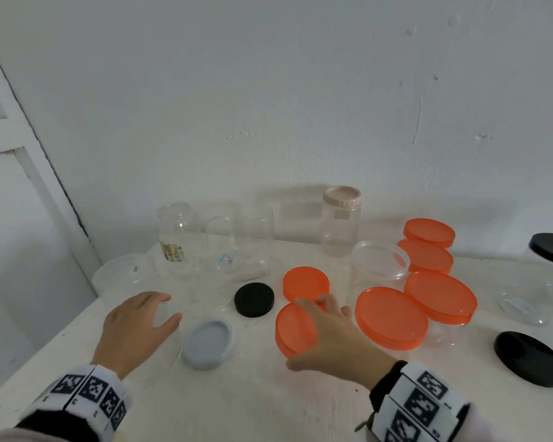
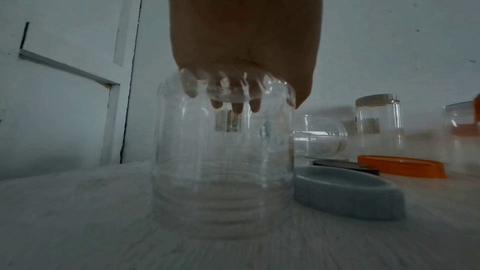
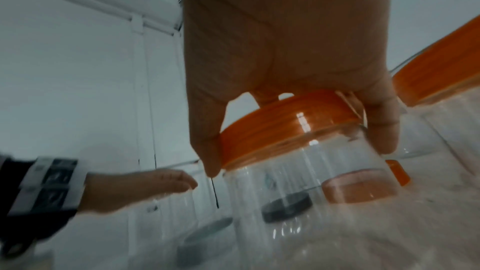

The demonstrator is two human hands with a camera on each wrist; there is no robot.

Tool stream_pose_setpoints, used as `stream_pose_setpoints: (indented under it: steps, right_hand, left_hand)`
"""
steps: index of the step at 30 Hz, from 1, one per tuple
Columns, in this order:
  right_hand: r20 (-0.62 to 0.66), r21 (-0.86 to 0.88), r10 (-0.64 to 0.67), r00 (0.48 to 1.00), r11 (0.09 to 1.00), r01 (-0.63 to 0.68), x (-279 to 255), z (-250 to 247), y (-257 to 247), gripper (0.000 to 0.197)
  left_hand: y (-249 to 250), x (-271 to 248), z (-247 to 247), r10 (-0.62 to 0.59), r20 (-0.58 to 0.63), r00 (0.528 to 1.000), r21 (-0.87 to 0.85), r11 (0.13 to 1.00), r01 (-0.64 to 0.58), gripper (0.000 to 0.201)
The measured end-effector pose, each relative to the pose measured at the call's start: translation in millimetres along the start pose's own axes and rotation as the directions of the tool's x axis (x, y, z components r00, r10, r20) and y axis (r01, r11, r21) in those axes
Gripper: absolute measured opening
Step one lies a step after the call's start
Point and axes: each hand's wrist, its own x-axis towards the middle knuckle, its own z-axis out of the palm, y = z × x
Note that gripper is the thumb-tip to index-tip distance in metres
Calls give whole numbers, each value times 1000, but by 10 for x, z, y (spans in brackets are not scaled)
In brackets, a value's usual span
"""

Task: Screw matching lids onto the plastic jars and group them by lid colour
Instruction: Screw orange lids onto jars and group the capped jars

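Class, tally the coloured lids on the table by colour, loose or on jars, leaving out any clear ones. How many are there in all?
Orange lids: 6
Black lids: 3
Grey lid: 1
Beige lid: 1
Total: 11

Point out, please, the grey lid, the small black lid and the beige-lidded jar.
grey lid [image 1: 207,343]: head view, on its recessed centre.
small black lid [image 1: 254,298]: head view, middle of its flat top.
beige-lidded jar [image 1: 341,231]: head view, on its clear wall below the lid.
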Motion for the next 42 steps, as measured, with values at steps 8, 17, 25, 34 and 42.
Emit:
stream_pose_setpoints:
  steps: [8, 17, 25, 34, 42]
  right_hand:
    - [-367, 232, 222, 903, 962, -142, 705, -537, -127, 95]
    - [-509, 205, 301, 807, 952, -226, 1624, -536, -91, 98]
    - [-417, -91, 263, 870, 940, -328, 1958, -386, 17, 96]
    - [-310, -203, 424, 851, 845, -495, 1920, -486, 37, 75]
    - [-345, -430, 60, 937, 877, -215, 1748, -226, -136, 40]
  left_hand:
    - [25, -40, 44, -23, -65, 998, -16, 1000, 23, 41]
    - [61, -67, 48, -52, -104, 993, -7, 999, 51, 39]
    - [82, -103, 30, -41, -133, 990, 6, 999, 43, 49]
    - [105, -125, 27, -54, -112, 992, 2, 999, 54, 46]
    - [77, -109, 64, -63, -120, 991, -5, 998, 63, 38]
